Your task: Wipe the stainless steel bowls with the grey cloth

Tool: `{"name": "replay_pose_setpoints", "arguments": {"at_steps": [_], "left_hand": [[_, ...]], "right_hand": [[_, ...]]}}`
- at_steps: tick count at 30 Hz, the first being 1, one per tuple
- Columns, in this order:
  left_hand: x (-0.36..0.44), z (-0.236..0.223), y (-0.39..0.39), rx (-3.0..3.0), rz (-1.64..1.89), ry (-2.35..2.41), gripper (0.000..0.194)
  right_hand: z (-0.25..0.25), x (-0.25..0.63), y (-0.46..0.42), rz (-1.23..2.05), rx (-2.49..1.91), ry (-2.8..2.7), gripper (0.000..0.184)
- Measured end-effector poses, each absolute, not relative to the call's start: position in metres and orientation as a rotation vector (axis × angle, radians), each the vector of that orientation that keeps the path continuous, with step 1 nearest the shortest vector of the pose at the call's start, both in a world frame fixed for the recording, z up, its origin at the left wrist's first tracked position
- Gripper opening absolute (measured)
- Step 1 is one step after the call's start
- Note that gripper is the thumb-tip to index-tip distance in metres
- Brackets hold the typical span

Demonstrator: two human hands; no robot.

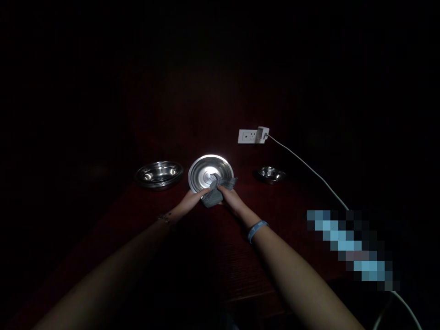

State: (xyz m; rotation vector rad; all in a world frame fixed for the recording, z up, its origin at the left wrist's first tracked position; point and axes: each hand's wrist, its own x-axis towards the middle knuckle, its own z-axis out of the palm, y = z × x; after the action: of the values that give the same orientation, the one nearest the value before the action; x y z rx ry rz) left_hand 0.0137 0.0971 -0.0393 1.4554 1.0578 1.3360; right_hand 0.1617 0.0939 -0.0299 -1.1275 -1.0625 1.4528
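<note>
A shiny metal bowl is tilted up with its inside facing me, above the dark red table. My left hand grips the bowl at its lower left rim, thumb over the edge and the other fingers hidden beneath. A grey cloth is bunched over the lower right rim and part of the inside. My right hand is closed on this cloth, pressing it against the bowl's rim, with the thumb on top. Its remaining fingers are mostly hidden behind the bowl.
Stacked metal bowls stand on the table at the left. A smaller metal dish sits to the right. Behind, a wall socket holds a white charger, whose cable runs down right past a pixelated patch. The surroundings are very dark.
</note>
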Motion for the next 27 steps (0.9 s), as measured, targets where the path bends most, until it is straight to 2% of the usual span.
{"name": "replay_pose_setpoints", "arguments": {"at_steps": [9, 27], "left_hand": [[0.013, -0.0376, 0.0964, 1.488, 1.312, 1.087, 0.06], [0.0129, -0.0385, 0.0969, 1.459, 1.333, 1.059, 0.062]], "right_hand": [[-0.0318, 0.1626, 0.0949, 1.46, -1.113, -1.073, 0.021], [-0.0299, 0.1617, 0.0945, 1.447, -1.137, -1.074, 0.021]]}}
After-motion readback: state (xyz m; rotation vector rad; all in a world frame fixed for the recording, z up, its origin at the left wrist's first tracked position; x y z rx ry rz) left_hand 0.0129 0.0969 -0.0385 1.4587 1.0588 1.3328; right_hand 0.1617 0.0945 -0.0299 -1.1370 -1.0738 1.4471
